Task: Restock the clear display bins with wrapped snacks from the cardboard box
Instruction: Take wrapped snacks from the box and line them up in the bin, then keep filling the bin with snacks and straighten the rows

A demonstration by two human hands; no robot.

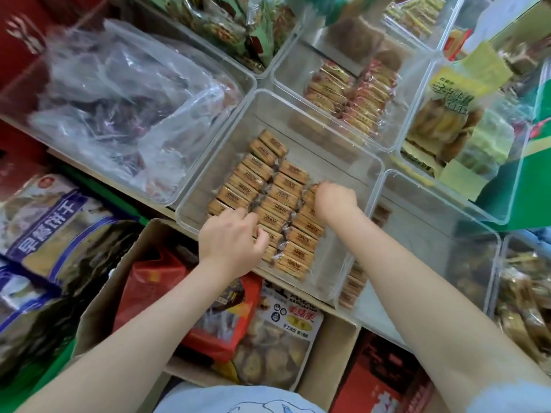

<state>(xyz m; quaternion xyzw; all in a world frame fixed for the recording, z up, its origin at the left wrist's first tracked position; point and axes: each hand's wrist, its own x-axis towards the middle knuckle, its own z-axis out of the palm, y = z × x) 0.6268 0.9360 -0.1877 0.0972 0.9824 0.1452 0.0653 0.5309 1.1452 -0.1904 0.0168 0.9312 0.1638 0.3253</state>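
Reaching into the middle clear bin (351, 162), both hands are down among the wrapped snacks (280, 204), which lie in three neat rows on the bin floor. The left hand (232, 239) sits at the near end of the left row, fingers curled over the tan packets there, thumb tucked against one. The right hand (335, 198) is further in, at the far end of the right-hand row, fingers bent down onto a packet; whether it truly pinches it cannot be told from this angle. Just below the bin, the cardboard box (119, 263) stands open, a red packet (226, 320) and a clear bag of brown biscuits (277, 350) inside. Neighbouring bins (393, 93) hold other wrapped biscuits.
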